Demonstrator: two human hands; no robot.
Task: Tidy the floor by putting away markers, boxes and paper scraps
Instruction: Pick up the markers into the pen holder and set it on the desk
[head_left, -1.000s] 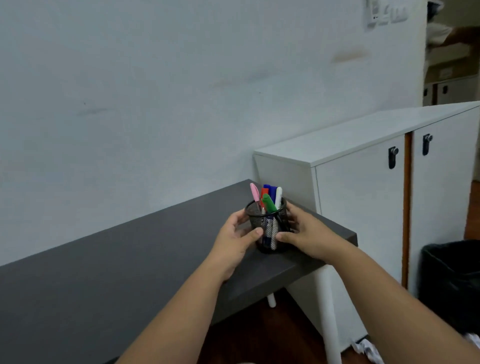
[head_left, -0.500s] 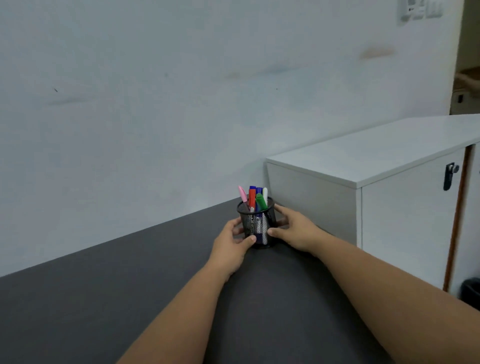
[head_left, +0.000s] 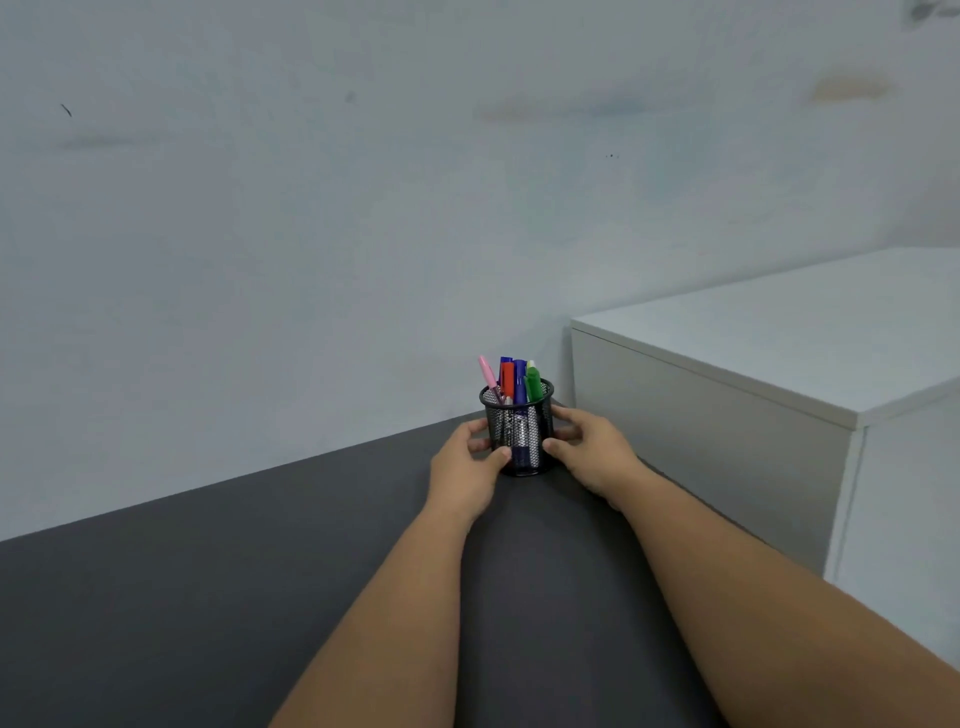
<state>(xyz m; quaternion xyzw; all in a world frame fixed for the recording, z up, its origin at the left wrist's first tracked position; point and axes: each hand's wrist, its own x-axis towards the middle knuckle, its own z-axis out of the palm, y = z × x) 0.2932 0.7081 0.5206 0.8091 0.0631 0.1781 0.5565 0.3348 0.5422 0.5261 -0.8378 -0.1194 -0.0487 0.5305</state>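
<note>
Two hands, left hand and right hand, wrap their fingers around the marker-filled mesh cup on the dark table.

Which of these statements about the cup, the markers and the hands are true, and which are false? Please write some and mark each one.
1. Both hands hold the cup. True: the left hand and the right hand grip it from opposite sides.
2. The cup lies on its side. False: it stands upright on the desk.
3. The cup is empty. False: several markers stand in it, pink, red, blue and green.
4. The cup is near the far end of the desk, close to the wall. True.
5. The cup stands on top of the cabinet. False: it is on the desk, to the left of the cabinet.
</note>
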